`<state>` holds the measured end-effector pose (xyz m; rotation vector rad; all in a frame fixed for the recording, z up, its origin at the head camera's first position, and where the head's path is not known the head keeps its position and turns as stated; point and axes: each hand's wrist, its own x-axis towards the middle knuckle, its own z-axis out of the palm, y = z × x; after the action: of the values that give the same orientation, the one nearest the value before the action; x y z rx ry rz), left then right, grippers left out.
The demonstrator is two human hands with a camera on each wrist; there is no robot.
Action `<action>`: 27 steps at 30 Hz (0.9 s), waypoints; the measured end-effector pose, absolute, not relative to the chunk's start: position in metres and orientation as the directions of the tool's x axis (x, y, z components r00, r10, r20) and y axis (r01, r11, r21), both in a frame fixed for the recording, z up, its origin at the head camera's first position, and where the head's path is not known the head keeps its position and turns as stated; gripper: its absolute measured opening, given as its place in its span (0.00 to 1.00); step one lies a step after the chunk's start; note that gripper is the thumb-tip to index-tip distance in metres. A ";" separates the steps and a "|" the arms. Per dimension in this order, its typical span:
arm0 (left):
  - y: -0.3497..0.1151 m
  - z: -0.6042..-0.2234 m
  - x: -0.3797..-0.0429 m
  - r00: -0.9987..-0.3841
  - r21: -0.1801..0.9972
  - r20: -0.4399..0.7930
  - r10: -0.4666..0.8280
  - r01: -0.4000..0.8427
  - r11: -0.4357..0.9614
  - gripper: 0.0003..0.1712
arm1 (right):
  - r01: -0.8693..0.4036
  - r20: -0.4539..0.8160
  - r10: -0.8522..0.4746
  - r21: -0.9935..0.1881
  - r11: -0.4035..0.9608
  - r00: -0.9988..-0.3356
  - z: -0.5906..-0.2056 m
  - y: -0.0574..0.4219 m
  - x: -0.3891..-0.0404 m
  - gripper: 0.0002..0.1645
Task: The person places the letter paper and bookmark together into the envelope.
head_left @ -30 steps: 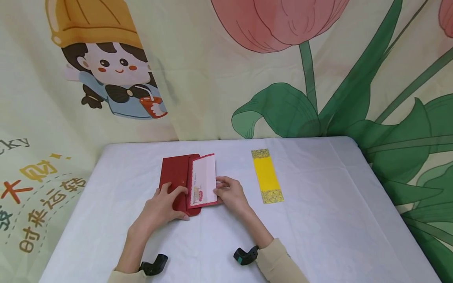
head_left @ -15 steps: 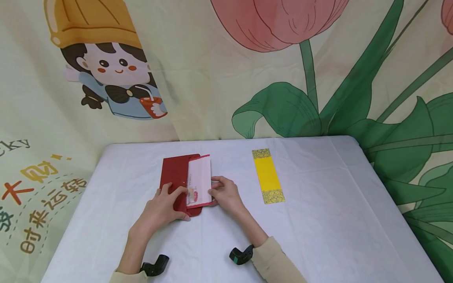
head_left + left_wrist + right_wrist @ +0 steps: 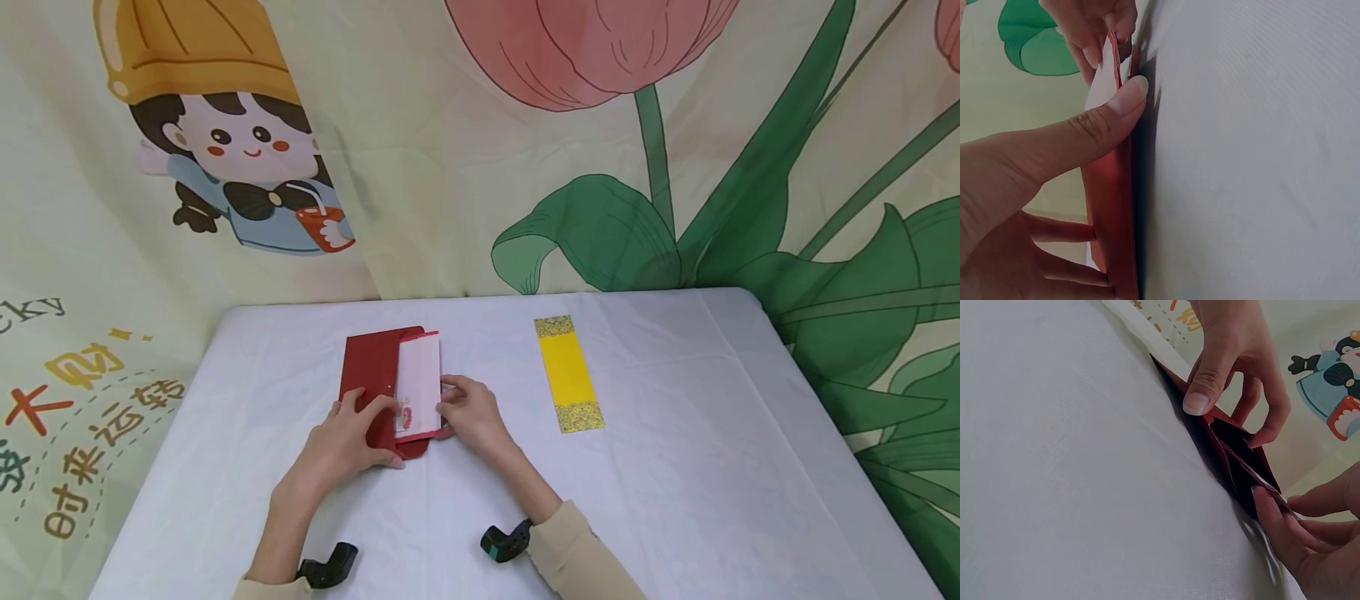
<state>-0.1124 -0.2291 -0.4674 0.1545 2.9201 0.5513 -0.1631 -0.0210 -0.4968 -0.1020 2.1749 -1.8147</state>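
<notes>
A red envelope [image 3: 369, 362] lies on the white-covered table, its mouth facing right. My left hand [image 3: 336, 443] holds it, thumb at the near edge and bent fingers on its face. In the right wrist view the envelope's mouth [image 3: 1235, 434] gapes, with a thin card edge between its sides. That card [image 3: 418, 375] is whitish with red edging and a small pink print, and its left part is hidden in the envelope. My right hand [image 3: 472, 412] pinches the card's right edge between thumb and fingers. The left wrist view shows my left thumb [image 3: 1100, 128] pressed along the envelope's edge.
To the right on the table lies a yellow strip [image 3: 567, 367] with gold patterned ends. Behind the table [image 3: 675, 483] hangs a printed cloth [image 3: 420, 167] with a cartoon figure and tulips. Each wrist wears a black camera.
My right hand has moved left with the card, which now sits deeper in the red envelope. My left hand and the envelope have stayed in place.
</notes>
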 end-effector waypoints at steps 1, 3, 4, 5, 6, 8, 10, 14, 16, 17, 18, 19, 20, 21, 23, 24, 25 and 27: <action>-0.229 -0.467 -0.113 -0.981 0.374 -0.144 0.130 0.068 0.925 0.47 | 0.133 -0.181 -0.249 -0.971 0.199 -0.951 -0.497 -0.022 -0.163 0.28; -0.230 -0.467 -0.113 -0.981 0.378 -0.142 0.129 0.067 0.923 0.47 | 0.119 -0.170 -0.249 -0.971 0.206 -0.953 -0.497 -0.024 -0.163 0.28; -0.230 -0.467 -0.113 -0.981 0.379 -0.142 0.129 0.067 0.923 0.47 | 0.113 -0.166 -0.250 -0.971 0.211 -0.954 -0.497 -0.025 -0.163 0.28; -0.230 -0.467 -0.113 -0.981 0.379 -0.143 0.130 0.067 0.923 0.47 | 0.107 -0.161 -0.253 -0.970 0.217 -0.954 -0.496 -0.026 -0.162 0.28; -0.230 -0.467 -0.113 -0.981 0.379 -0.142 0.131 0.068 0.923 0.47 | 0.103 -0.159 -0.258 -0.971 0.217 -0.953 -0.496 -0.027 -0.162 0.28; -0.230 -0.467 -0.112 -0.981 0.377 -0.140 0.135 0.073 0.923 0.47 | 0.101 -0.157 -0.266 -0.972 0.214 -0.951 -0.495 -0.029 -0.162 0.28; -0.231 -0.468 -0.112 -0.981 0.375 -0.140 0.135 0.073 0.924 0.47 | 0.106 -0.160 -0.275 -0.974 0.200 -0.948 -0.494 -0.031 -0.162 0.27; -0.232 -0.468 -0.112 -0.982 0.375 -0.135 0.134 0.075 0.924 0.46 | 0.111 -0.160 -0.286 -0.977 0.180 -0.945 -0.494 -0.034 -0.162 0.27; -0.232 -0.468 -0.112 -0.982 0.375 -0.135 0.133 0.074 0.924 0.46 | 0.106 -0.157 -0.289 -0.977 0.183 -0.944 -0.495 -0.036 -0.163 0.27; -0.232 -0.468 -0.112 -0.982 0.375 -0.133 0.134 0.075 0.924 0.46 | 0.101 -0.153 -0.290 -0.977 0.189 -0.945 -0.496 -0.037 -0.163 0.27; -0.232 -0.468 -0.112 -0.982 0.375 -0.134 0.133 0.074 0.924 0.46 | 0.099 -0.152 -0.290 -0.977 0.189 -0.945 -0.497 -0.038 -0.163 0.27; -0.232 -0.468 -0.112 -0.982 0.375 -0.135 0.134 0.074 0.924 0.46 | 0.095 -0.149 -0.290 -0.977 0.191 -0.945 -0.497 -0.039 -0.164 0.27; -0.232 -0.469 -0.112 -0.982 0.375 -0.137 0.133 0.072 0.924 0.46 | 0.090 -0.146 -0.289 -0.976 0.197 -0.946 -0.498 -0.040 -0.164 0.27; -0.232 -0.469 -0.112 -0.982 0.377 -0.138 0.132 0.071 0.923 0.46 | 0.084 -0.140 -0.290 -0.977 0.197 -0.947 -0.498 -0.041 -0.164 0.27; -0.232 -0.469 -0.112 -0.981 0.380 -0.140 0.132 0.070 0.922 0.46 | 0.074 -0.133 -0.290 -0.976 0.207 -0.948 -0.499 -0.043 -0.165 0.27; -0.233 -0.469 -0.112 -0.981 0.382 -0.142 0.130 0.067 0.922 0.46 | 0.070 -0.131 -0.290 -0.975 0.213 -0.948 -0.500 -0.044 -0.165 0.27; -0.233 -0.469 -0.112 -0.981 0.384 -0.142 0.131 0.067 0.921 0.46 | 0.063 -0.128 -0.290 -0.973 0.223 -0.948 -0.500 -0.044 -0.165 0.27; -0.233 -0.470 -0.112 -0.982 0.387 -0.141 0.128 0.065 0.920 0.46 | 0.052 -0.122 -0.291 -0.970 0.236 -0.949 -0.500 -0.045 -0.164 0.27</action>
<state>-0.1122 -0.2332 -0.4697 0.1479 2.9172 0.5791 -0.1645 -0.0455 -0.4999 -0.2234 2.2350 -1.7717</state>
